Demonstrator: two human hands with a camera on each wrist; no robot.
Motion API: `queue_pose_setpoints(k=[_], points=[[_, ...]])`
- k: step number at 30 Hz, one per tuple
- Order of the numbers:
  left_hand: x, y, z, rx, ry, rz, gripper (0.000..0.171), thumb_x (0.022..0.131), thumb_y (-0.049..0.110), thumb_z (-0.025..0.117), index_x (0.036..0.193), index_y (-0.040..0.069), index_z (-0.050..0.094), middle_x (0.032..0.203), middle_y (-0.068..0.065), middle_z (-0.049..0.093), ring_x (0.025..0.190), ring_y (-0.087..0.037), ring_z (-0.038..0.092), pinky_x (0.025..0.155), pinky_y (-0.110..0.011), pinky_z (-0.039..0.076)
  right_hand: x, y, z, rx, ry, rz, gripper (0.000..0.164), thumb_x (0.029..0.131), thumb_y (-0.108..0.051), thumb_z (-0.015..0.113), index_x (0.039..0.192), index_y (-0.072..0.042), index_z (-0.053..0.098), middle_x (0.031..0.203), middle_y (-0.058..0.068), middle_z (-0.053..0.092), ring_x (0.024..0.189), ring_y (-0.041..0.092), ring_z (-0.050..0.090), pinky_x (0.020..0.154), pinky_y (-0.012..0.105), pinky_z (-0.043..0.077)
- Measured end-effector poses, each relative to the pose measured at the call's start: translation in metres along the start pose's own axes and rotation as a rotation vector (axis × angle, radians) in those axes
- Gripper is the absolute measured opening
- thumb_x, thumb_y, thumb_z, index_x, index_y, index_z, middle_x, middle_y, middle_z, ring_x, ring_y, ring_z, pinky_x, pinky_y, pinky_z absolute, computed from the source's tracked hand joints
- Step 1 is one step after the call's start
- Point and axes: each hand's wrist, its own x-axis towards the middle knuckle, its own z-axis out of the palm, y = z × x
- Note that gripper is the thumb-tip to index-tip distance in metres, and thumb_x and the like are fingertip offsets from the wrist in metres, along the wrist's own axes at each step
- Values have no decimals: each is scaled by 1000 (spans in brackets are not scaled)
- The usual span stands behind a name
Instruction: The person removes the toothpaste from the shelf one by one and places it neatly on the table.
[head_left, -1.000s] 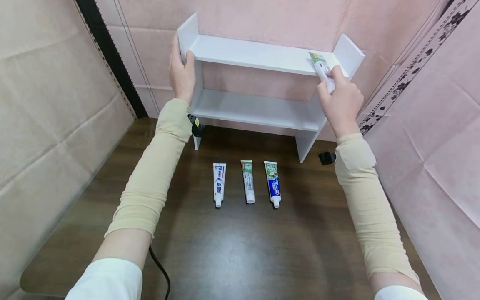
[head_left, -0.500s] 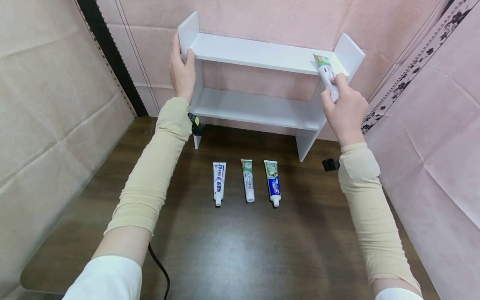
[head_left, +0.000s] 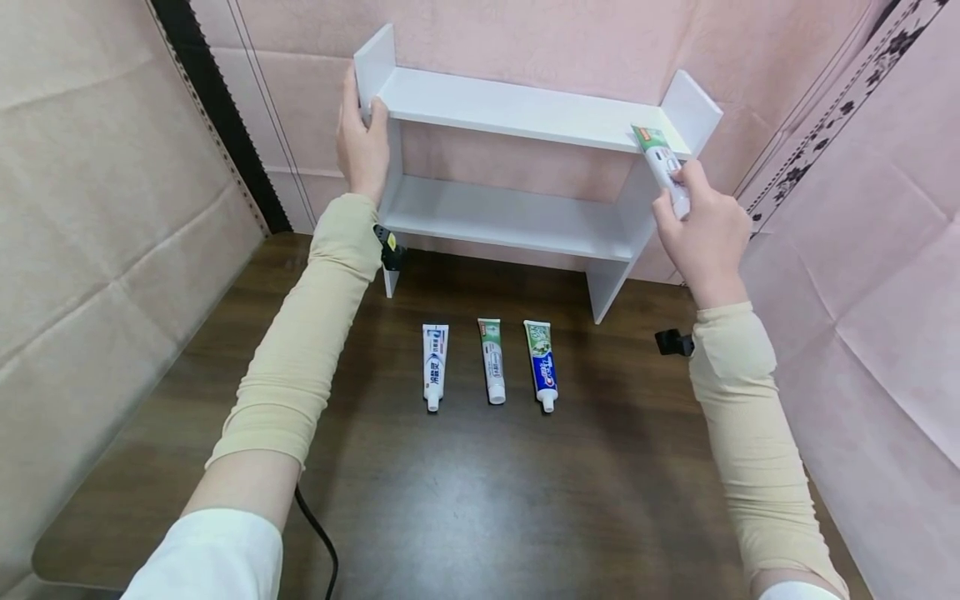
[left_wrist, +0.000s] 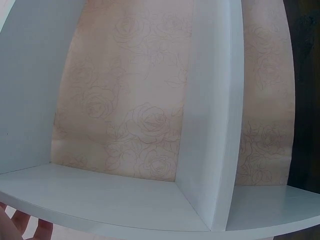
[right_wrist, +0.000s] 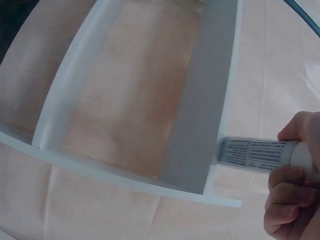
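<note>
A white two-tier shelf (head_left: 517, 107) stands at the back of the table. My left hand (head_left: 363, 148) grips its left side panel near the top; in the left wrist view only some fingers (left_wrist: 42, 230) show at the lower left corner. A green-and-white toothpaste tube (head_left: 662, 165) is pinched in my right hand (head_left: 707, 229) near its cap end. Its flat green end overlaps the front edge of the upper shelf board, near the right side panel (head_left: 692, 112). From the right wrist view, the tube's printed back (right_wrist: 252, 152) shows, with the curled fingers (right_wrist: 287, 200) around the cap.
On the dark wooden table (head_left: 450, 508) lie three toothpaste tubes in a row: a white-and-blue one (head_left: 435, 364), a small green-and-white one (head_left: 492, 360) and a green-and-blue one (head_left: 542, 364). Pink cloth walls (head_left: 862, 250) surround the table. A black cable (head_left: 318, 533) runs beside the left forearm.
My right hand has moved right and toward me with the toothpaste tube, drawing it back from over the upper board to its front edge. My left hand keeps its grip on the shelf.
</note>
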Motion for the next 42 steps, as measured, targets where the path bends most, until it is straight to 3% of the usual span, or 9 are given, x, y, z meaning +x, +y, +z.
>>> queue_pose_setpoints(k=[5,12,22,31,36,42], points=[[0,1,-1,-1,11,-3,55,100,35,37,153,40,21,155,18,34,133,-1,40,107,-23,33,2,2,-11,-40,-14,-60,29,92,-26,48,108,-4,58,68,27,62,51,41,47,45,36,22],[-1,1,-1,11,9,6,55,101,36,37,154,39,20,156,18,33,134,-1,39,109,-23,32,-5,6,-22,-66,-78,-66,28,95,-27,46,110,-5,56,64,24,59,49,36,44,44,36,23],[-1,1,0,11,7,4,55,101,36,36,154,39,20,156,19,32,135,-1,39,109,-24,32,-24,14,-25,-26,-45,-116,28,95,-24,50,113,-4,57,65,21,61,44,27,40,42,33,23],[-2,0,-1,14,15,-7,55,101,37,36,154,40,19,156,21,29,136,2,35,111,-24,29,-37,14,-32,2,-75,-106,29,96,-24,52,118,-6,59,66,21,63,47,31,47,43,33,24],[-1,0,0,31,26,-3,55,100,38,37,153,42,21,155,21,32,135,3,36,110,-25,31,-50,19,-27,-21,-203,-160,24,94,-23,55,115,-10,60,52,12,50,42,23,38,41,31,25],[1,-1,0,28,21,-9,55,100,38,38,152,44,21,154,22,32,135,3,36,109,-25,31,-70,28,-8,-32,-501,-181,25,97,-28,54,117,-15,61,56,7,54,46,20,43,41,32,32]])
